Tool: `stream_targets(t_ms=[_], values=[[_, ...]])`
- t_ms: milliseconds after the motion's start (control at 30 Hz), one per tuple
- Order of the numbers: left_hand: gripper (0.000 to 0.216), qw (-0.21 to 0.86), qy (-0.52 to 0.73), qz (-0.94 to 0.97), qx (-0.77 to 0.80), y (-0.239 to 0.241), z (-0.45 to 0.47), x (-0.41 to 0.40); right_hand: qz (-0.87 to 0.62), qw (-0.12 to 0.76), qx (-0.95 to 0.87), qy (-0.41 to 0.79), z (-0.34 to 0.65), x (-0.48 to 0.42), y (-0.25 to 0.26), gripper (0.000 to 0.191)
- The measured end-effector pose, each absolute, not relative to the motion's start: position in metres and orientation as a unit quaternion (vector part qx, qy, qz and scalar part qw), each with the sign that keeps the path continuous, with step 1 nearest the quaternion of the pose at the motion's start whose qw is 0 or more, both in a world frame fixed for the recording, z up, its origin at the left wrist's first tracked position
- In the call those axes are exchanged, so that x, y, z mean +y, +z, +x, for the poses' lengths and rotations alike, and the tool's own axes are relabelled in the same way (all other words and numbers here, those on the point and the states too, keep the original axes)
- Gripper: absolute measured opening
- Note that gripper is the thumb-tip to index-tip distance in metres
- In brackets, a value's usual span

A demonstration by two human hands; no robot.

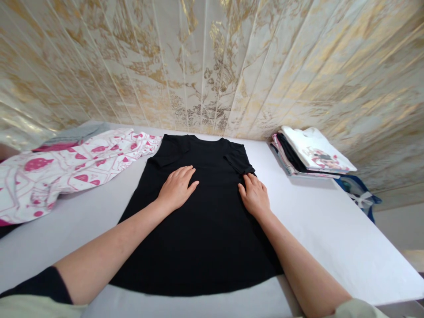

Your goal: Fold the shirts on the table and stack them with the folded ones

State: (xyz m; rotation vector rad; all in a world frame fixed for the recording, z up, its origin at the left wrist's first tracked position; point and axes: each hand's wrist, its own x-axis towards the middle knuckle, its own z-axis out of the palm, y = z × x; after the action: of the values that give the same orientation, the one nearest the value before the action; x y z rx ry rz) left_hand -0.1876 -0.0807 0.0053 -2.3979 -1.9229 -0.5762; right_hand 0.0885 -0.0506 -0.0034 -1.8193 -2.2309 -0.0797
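Note:
A black garment (pixel 208 229) lies spread flat on the white table (pixel 331 221), its neck toward the wall. Both sleeves are folded inward onto the body. My left hand (pixel 177 187) rests palm down on the cloth left of centre, fingers stretched out and together. My right hand (pixel 254 194) lies flat on the garment's right side, its fingertips touching the folded right sleeve (pixel 240 161). Neither hand holds anything.
A white cloth with pink prints (pixel 59 172) lies crumpled at the left, over a grey and pink item. A stack of folded shirts (pixel 311 152) sits at the back right by the gold-patterned wall. A blue bag (pixel 359 192) hangs past the table's right edge.

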Motion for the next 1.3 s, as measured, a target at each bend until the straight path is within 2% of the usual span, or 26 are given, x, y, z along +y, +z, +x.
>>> stream_targets(t_ms=[233,467,600,700,833,967,1300], values=[[0.042,0.040,-0.200,-0.731,-0.651,0.006,-0.188,-0.081,-0.615,0.154,-0.773,-0.040,0.090,-0.050,-0.006,0.042],[0.037,0.038,-0.204,-0.738,-0.642,0.009,-0.188,-0.082,-0.557,0.209,-0.802,-0.057,0.084,-0.060,0.006,0.027],[0.041,0.030,-0.198,-0.780,-0.593,0.016,-0.176,-0.092,-0.504,0.209,-0.837,-0.030,0.080,-0.063,0.007,0.028],[0.048,-0.024,-0.156,-0.842,-0.516,0.017,-0.165,-0.105,-0.481,0.191,-0.856,-0.002,0.080,-0.061,0.004,0.035],[0.055,-0.066,-0.113,-0.872,-0.472,0.010,-0.165,-0.118,-0.467,0.123,-0.876,0.012,0.079,-0.059,0.005,0.047],[0.057,-0.053,-0.096,-0.874,-0.473,0.007,-0.182,-0.129,-0.486,0.078,-0.871,0.003,0.077,-0.060,0.005,0.051],[0.057,-0.017,-0.085,-0.848,-0.523,0.006,-0.238,-0.181,-0.493,0.067,-0.867,-0.004,0.093,-0.083,0.004,0.053]])
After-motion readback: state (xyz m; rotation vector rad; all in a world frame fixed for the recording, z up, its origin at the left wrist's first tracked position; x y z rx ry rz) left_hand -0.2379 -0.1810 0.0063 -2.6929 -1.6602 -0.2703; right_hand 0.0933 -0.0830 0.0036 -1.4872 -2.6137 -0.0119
